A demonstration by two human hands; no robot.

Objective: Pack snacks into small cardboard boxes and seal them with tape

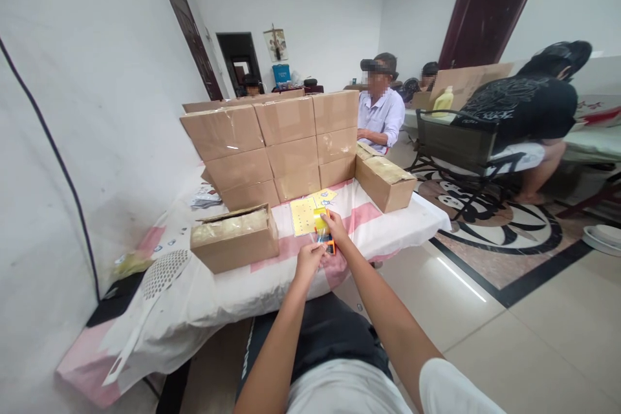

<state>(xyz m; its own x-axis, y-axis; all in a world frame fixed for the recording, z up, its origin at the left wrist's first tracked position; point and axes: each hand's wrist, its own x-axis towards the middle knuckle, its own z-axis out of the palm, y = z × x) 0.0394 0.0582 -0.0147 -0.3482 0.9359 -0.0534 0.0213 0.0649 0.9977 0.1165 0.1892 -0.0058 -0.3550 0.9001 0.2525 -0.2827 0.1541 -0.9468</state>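
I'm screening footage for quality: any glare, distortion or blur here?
Head view: a bright glare streak on the floor; head view: wide-angle stretch, with the left door and right door splayed outward at the top; head view: fine detail on the item by the right hand is unclear.

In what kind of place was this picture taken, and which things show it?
Probably a room in a home, used as a shared workspace: cardboard boxes stand stacked on a cloth-covered table, a person in a black shirt sits at another table, and the floor has an ornamental pattern.
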